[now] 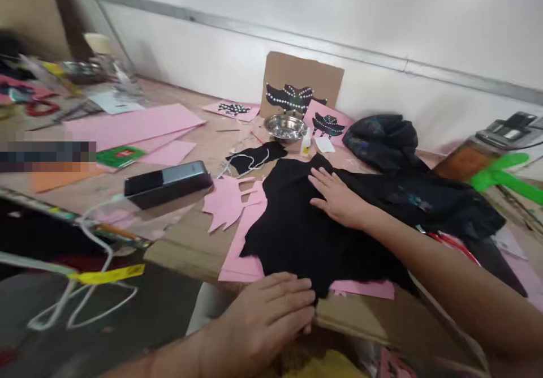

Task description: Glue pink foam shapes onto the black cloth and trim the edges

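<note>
A black cloth (292, 214) with uneven cut edges lies over pink sheets at the table's front edge. My right hand (337, 197) rests flat on its upper part, fingers stretched out. At the cloth's near edge is my left hand (275, 310), its fingers extended side by side over the border; its thumb is mostly hidden. Pink paper (246, 253) shows from under the cloth on the left. A pink cut-out shape (224, 202) with pointed edges lies beside it. Just beyond, a small black cloth piece (257, 157) carries a white cord.
A metal bowl (285, 127) and a small glue bottle (305, 142) stand behind the cloth. Black pieces with pearl-like beads (292, 98) lean against cardboard. A dark oblong box (167, 183) sits left, dark bundled fabric (382, 137) right. A white hanger (85, 276) hangs off the front left.
</note>
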